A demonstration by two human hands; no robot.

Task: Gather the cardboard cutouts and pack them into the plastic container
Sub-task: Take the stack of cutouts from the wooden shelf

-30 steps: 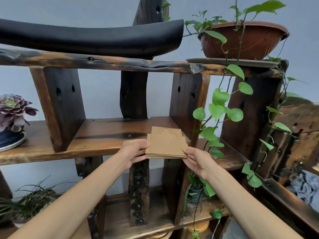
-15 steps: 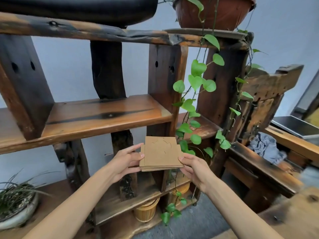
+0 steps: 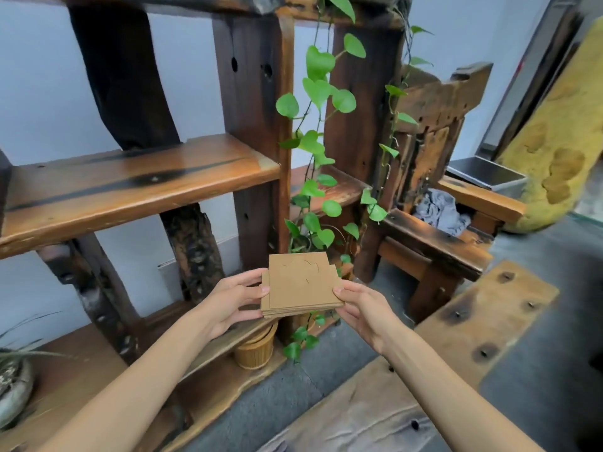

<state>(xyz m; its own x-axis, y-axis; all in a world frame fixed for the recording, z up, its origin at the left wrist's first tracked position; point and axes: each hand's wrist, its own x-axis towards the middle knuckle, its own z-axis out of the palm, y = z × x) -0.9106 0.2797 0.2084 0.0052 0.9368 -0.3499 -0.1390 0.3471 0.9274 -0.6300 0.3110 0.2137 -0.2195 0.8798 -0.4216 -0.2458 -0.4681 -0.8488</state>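
A flat stack of brown cardboard cutouts [image 3: 301, 283] is held level in the air in front of a dark wooden shelf unit. My left hand [image 3: 235, 296] grips the stack's left edge, thumb on top. My right hand [image 3: 360, 305] grips its right edge the same way. The top sheet shows faint cut lines. No plastic container is in view.
The wooden shelf [image 3: 137, 187] stands at left with a trailing green vine [image 3: 318, 89] down its post. A small woven basket [image 3: 256, 349] sits on the bottom board. A wooden chair [image 3: 434, 223] with a grey cloth [image 3: 439, 212] is at right. A wooden bench [image 3: 408, 386] lies below right.
The stack, held in both hands, has come away from the middle shelf and down. The view has turned right and down, bringing the chair, floor and bench into sight.
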